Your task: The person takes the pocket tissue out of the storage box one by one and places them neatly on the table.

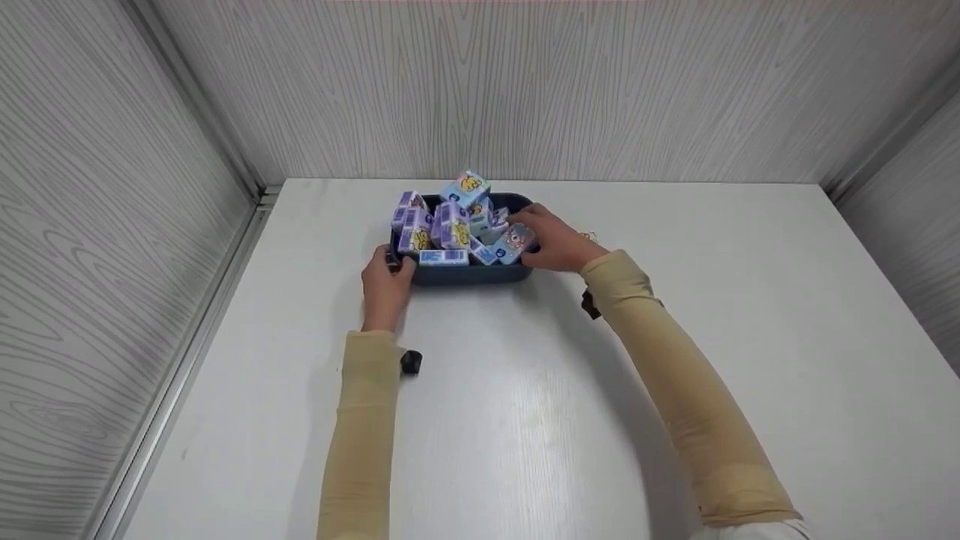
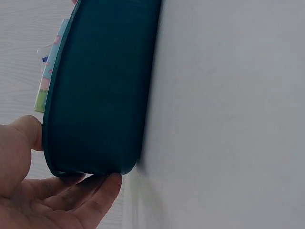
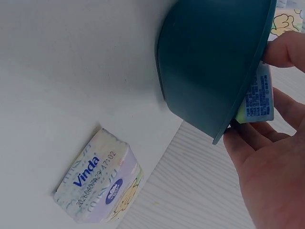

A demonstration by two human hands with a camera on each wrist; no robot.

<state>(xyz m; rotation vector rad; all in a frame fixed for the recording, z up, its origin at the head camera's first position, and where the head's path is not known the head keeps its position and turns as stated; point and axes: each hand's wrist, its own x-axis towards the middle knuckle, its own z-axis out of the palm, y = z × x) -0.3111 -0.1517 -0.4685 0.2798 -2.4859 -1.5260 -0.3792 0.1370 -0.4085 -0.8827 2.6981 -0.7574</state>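
Grasps the dark teal basket [image 1: 472,276] by its left end with the left hand [image 1: 385,291], and pinches a light-blue pack [image 1: 514,244] at its right end between the fingers of the right hand [image 1: 555,241]. Has the basket standing on the desk [image 1: 487,420] near the back wall [image 1: 480,97], heaped with purple packs [image 1: 454,225], and a loose Vinda pack [image 3: 97,181] lying to its right.

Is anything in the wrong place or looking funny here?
Yes, one pack looks left out: it lies on the table near the right hand, outside the bin. The other packs are jumbled inside, leaning every which way, with some poking above the rim. I see nothing spilled or torn.
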